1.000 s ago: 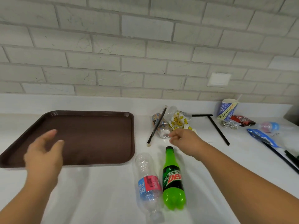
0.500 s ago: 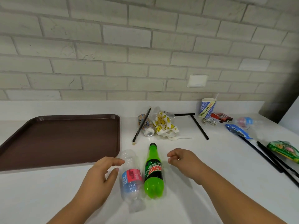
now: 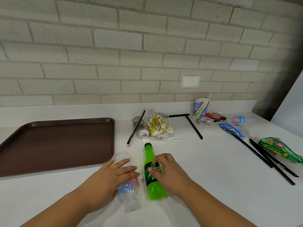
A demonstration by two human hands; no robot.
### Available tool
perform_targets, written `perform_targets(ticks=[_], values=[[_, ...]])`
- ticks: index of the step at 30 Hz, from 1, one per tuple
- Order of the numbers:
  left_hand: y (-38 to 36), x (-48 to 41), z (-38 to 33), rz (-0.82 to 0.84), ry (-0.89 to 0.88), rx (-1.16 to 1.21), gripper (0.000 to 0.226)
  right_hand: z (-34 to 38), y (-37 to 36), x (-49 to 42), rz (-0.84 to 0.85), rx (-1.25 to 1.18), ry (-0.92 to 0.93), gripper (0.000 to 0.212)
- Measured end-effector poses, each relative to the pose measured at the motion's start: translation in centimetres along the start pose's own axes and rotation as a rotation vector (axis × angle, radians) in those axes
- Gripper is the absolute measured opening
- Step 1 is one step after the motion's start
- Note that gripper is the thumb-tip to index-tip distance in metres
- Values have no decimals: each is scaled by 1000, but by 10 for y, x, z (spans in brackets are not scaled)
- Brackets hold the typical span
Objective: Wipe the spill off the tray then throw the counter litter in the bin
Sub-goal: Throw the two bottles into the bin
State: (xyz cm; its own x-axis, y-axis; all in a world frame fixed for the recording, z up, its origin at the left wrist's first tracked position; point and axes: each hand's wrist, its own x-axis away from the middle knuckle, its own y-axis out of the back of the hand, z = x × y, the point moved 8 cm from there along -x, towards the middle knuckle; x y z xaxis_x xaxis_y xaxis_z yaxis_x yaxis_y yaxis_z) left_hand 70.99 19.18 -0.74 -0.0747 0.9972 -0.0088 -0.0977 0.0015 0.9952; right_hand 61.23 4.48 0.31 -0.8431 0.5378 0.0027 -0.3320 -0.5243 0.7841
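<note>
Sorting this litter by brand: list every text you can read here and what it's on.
"Bistro": paper cup by the wall.
Green-and-white logo on the green soda bottle: mostly covered by the right hand, unreadable.
Crushed can: script lettering, too blurred.
Red wrapper, blue wrapper, green packet, clear bottle label: too blurred.

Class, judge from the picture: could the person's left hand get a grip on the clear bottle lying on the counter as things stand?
Probably yes: the left hand already lies over the clear bottle, with nothing between them.

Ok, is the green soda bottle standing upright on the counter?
No, the green bottle lies on its side on the counter, cap toward the wall, with the right hand on it.
</note>
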Motion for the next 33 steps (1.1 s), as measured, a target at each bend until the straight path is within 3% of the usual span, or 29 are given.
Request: perform_targets(ticks=[7,15,21,24,27,33], values=[[12,-9,-4,-93,37,57,67,-32,12,10,-24,-32,-191,36],[38,-34,-17,-181,172,406,55,-69,35,33,21,-8,-344,70],[40,-68,-53,-186,281,570,62,-120,70,68,22,152,-455,74],[45,-86,-86,-196,308,645,47,-143,90,88,22,176,-457,72],[49,-104,-120,-209,376,760,33,-167,112,110,27,124,-458,72],[42,-141,-195,-173,510,1018,24,-217,156,158,8,-137,-432,73]])
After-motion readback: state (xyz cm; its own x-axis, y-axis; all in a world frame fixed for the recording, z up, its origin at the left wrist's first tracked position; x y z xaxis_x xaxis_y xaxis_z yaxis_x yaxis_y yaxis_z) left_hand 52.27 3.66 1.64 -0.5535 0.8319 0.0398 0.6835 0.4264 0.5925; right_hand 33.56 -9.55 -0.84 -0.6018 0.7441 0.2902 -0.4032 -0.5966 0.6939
